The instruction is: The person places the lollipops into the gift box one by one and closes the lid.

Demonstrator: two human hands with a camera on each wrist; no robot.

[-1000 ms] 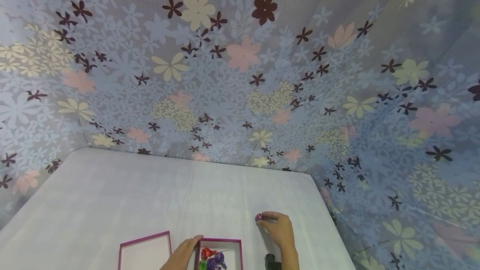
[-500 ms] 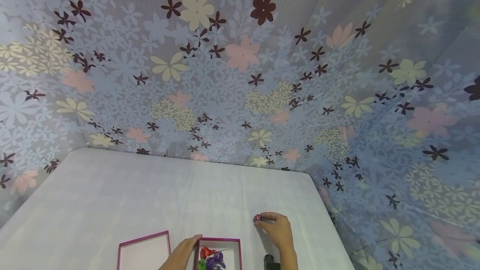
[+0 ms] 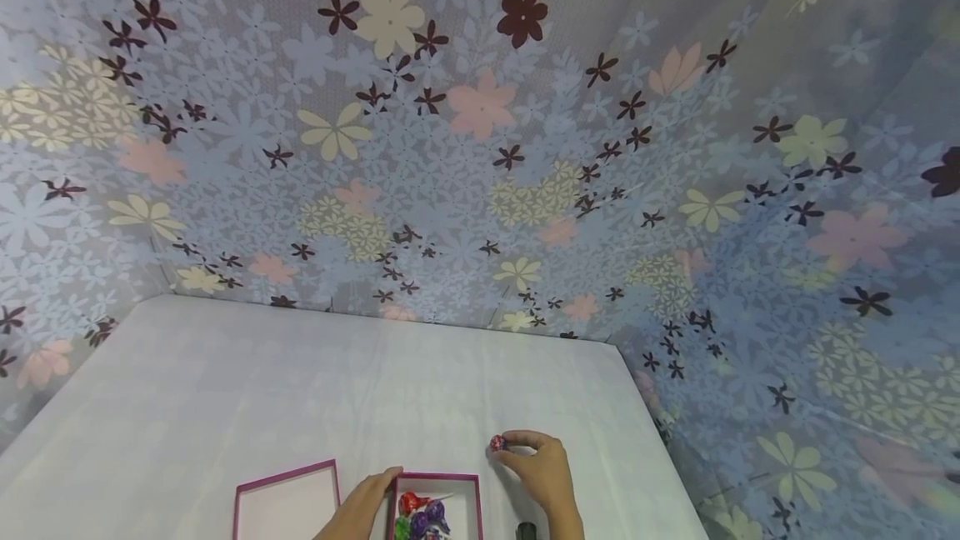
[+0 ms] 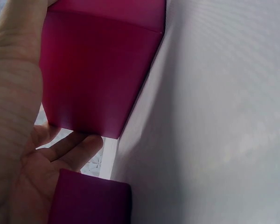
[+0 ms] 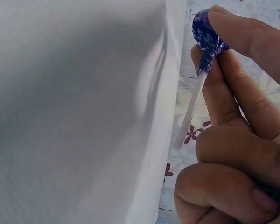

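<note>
My right hand [image 3: 542, 465] pinches a lollipop [image 5: 205, 39] in blue-purple patterned wrapping between thumb and fingers. Its white stick [image 5: 192, 111] points down past the curled lower fingers in the right wrist view. In the head view the lollipop's round head is held above the table, right of the magenta-rimmed box [image 3: 478, 500]. My left hand [image 3: 362, 508] grips that box at its far left corner; the left wrist view shows fingers [image 4: 84, 151] bent around the end of its magenta wall [image 4: 95, 74]. Inside the box lie several wrapped lollipops [image 3: 415, 502], red, purple and green.
Left of my left hand lies a second shallow magenta-rimmed tray [image 3: 285, 476] with a white inside. Both stand on a white-covered table [image 3: 300, 373]. Flower-patterned cloth [image 3: 450, 190] hangs behind and to the right. A dark device [image 3: 527, 531] sits by my right wrist.
My right hand has moved left and slightly nearer with the lollipop, toward the box. My left hand keeps its place at the box corner. The head view has shifted slightly.
</note>
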